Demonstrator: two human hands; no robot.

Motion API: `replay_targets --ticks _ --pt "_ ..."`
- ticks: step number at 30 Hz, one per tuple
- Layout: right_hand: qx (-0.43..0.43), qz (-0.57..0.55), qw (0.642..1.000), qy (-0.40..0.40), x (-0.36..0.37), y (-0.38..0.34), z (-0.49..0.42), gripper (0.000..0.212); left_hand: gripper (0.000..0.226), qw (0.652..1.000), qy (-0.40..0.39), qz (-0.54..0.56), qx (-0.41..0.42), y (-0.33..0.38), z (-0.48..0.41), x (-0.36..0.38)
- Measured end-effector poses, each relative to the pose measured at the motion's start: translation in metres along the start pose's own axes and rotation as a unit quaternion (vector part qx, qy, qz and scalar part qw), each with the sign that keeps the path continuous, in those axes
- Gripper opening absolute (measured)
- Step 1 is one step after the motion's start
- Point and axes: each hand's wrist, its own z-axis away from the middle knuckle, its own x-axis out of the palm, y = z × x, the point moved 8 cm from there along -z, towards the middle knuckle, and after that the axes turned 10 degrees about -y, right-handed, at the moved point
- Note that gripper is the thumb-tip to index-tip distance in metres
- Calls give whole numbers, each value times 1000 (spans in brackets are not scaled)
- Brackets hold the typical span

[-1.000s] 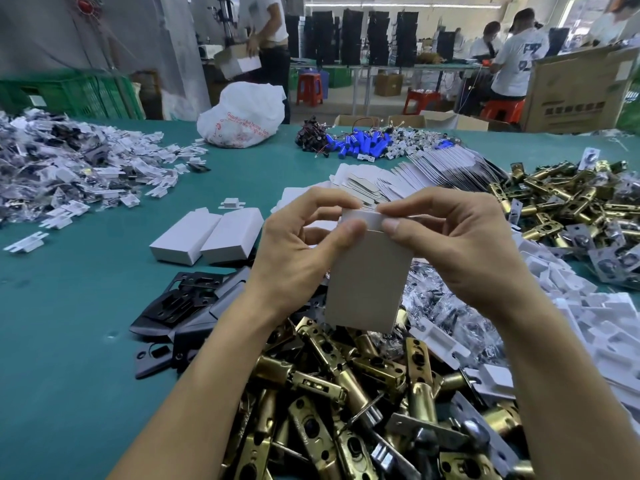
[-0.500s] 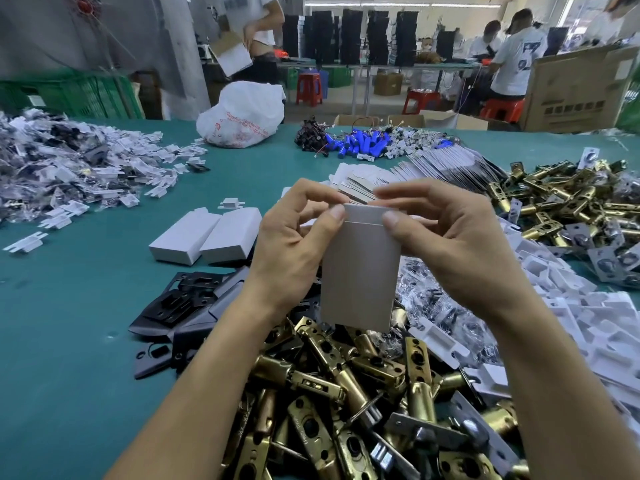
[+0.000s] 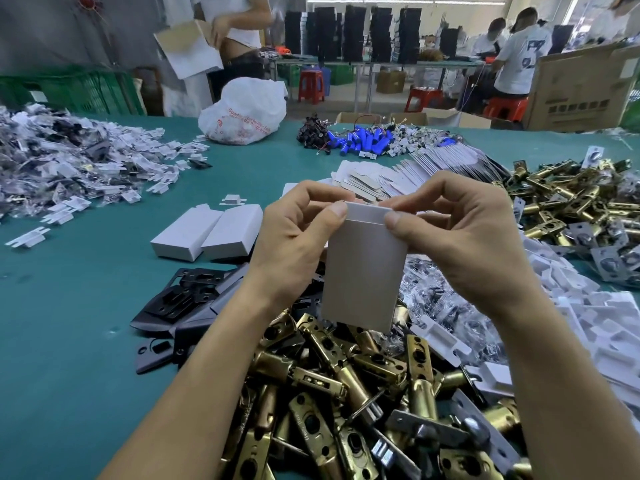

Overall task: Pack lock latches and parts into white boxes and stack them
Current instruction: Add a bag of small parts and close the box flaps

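I hold a white box (image 3: 363,271) upright above a heap of brass lock latches (image 3: 332,386). My left hand (image 3: 298,240) grips its top left corner, thumb on the front by the flap. My right hand (image 3: 464,237) grips the top right corner the same way, thumb pressed on the flap edge. The flap looks folded down flat. Two closed white boxes (image 3: 211,233) lie side by side on the green table (image 3: 69,323) to the left.
Black strike plates (image 3: 183,299) lie left of the latches. White plastic inserts (image 3: 588,323) and bagged parts pile up at the right, flat box blanks (image 3: 398,174) behind, more brass latches (image 3: 571,195) far right. A white bag (image 3: 242,112) and people stand at the back.
The box has dropped slightly and its top flap has been pressed flat between my thumbs and fingers. Both hands keep their grip at the top corners.
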Motion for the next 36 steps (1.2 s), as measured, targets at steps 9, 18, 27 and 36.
replay_targets --ticks 9,18,27,36 --pt "11 69 997 45 6 1 -2 10 18 1000 -14 10 8 1 1 2" --pt "10 48 997 67 11 3 -1 13 42 998 -63 12 16 -4 2 9" --pt "1 74 993 93 13 1 0 18 71 995 -94 27 5 -11 2 12" --pt "3 106 992 71 13 0 -2 8 70 995 -100 -4 -12 -14 2 15"
